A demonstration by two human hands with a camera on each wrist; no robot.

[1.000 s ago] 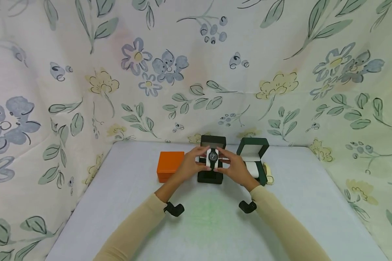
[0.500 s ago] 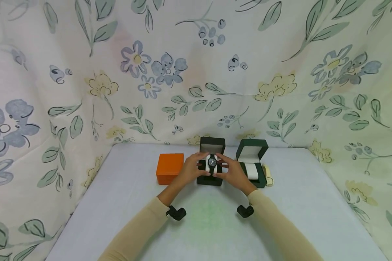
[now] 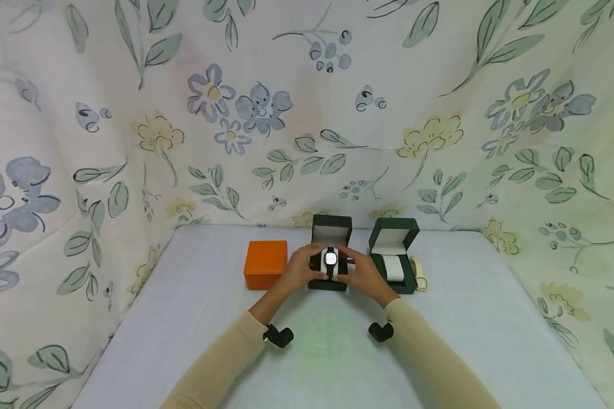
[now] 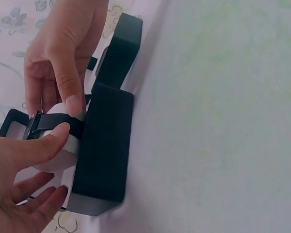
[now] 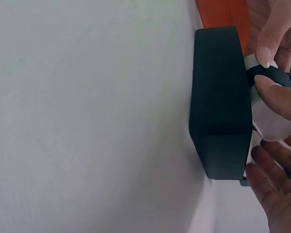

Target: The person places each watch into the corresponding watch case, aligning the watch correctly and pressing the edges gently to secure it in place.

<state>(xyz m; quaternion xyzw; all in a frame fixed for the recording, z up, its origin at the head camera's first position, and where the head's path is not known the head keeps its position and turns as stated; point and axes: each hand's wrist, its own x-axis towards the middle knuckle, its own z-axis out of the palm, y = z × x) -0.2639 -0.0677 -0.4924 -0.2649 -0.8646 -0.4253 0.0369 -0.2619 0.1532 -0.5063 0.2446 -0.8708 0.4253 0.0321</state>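
A black watch (image 3: 330, 259) wrapped round a white cushion (image 4: 58, 158) sits low in the open black box (image 3: 329, 282), whose lid (image 3: 331, 230) stands up behind it. My left hand (image 3: 311, 268) pinches the cushion from the left, thumb on the strap (image 4: 52, 121). From the right, my right hand (image 3: 345, 269) pinches it, thumb on the strap as well (image 5: 271, 76). In the wrist views the box's dark outer wall (image 5: 220, 102) hides how deep the cushion sits.
An orange closed box (image 3: 266, 263) lies left of the black one. An open green box (image 3: 395, 250) with a white cushion stands to the right, a cream object (image 3: 419, 278) behind it. Flowered cloth walls in the white table (image 3: 327, 352) on three sides.
Both hands have lowered the cushion with the watch down into the black box. The watch face now glares white.
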